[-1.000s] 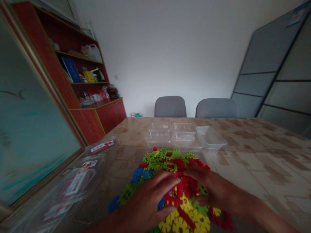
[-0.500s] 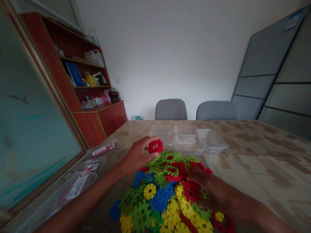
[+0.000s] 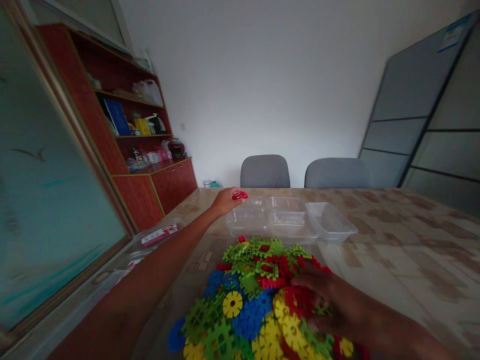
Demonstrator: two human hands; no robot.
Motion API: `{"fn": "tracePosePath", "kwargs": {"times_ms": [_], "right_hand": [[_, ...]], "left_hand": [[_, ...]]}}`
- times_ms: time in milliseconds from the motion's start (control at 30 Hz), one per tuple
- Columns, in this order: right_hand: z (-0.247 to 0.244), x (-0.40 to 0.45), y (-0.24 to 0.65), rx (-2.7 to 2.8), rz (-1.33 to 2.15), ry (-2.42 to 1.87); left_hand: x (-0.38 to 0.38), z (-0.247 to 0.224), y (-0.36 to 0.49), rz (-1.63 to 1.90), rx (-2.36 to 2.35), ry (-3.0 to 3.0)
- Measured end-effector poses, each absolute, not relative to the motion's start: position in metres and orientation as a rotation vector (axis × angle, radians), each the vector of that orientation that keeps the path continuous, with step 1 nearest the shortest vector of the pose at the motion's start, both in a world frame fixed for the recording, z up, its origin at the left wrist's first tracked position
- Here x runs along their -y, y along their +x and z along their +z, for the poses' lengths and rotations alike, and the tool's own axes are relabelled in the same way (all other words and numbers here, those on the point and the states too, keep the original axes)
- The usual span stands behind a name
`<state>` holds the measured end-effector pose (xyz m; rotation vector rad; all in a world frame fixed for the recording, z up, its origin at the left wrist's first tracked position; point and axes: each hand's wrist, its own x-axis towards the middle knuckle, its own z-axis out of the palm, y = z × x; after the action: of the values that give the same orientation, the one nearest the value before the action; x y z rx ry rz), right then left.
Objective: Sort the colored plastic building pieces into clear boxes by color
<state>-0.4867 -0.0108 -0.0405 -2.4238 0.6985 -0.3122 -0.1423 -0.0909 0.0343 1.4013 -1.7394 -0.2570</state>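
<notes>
My left hand [image 3: 225, 201] is stretched forward, pinching a red plastic building piece [image 3: 240, 195] between thumb and fingers. It hovers over the back left of the clear plastic containers [image 3: 249, 218]. Below lies a heap of toothed and slotted plastic pieces: green ones [image 3: 264, 247] at the back, blue discs [image 3: 249, 315] in the middle, yellow discs [image 3: 270, 340] in front. My right hand [image 3: 330, 290] rests at the heap's right side, fingers apart, touching red pieces [image 3: 298, 297]. Part of the red pieces is hidden under it.
A separate clear tub [image 3: 330, 222] stands right of the joined containers. Clear packages with red and white labels [image 3: 159, 235] lie along the left table edge, partly behind my left arm. Two grey chairs [image 3: 265, 171] stand beyond the patterned table [image 3: 393, 240].
My left hand has moved forward from the back of the heap to above the containers, carrying the red building piece. My right hand has stayed on the heap's right side.
</notes>
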Motion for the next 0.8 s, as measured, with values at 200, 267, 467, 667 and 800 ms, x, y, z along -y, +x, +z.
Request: {"fn": "tracePosePath", "kwargs": {"times_ms": [200,267,467,667,800], "right_hand": [[-0.034,0.010,-0.483,-0.702,-0.388,-2.382],[-0.037,0.013,-0.484,-0.688,-0.406,-2.375],[-0.039,0.021,-0.483,-0.711,-0.435,-2.323],[-0.027,0.020,-0.461,-0.745,-0.676,-2.285],[-0.028,0.012,-0.448,-0.779,-0.849,-2.277]], "left_hand": [[0.086,0.042,-0.164,-0.251,1.767,1.417],[0.083,0.041,-0.168,-0.259,1.783,1.416],[0.078,0.033,-0.169,-0.294,1.843,1.390],[0.029,0.009,-0.198,-0.373,1.972,1.282],[-0.012,-0.010,-0.229,-0.684,2.015,1.096]]}}
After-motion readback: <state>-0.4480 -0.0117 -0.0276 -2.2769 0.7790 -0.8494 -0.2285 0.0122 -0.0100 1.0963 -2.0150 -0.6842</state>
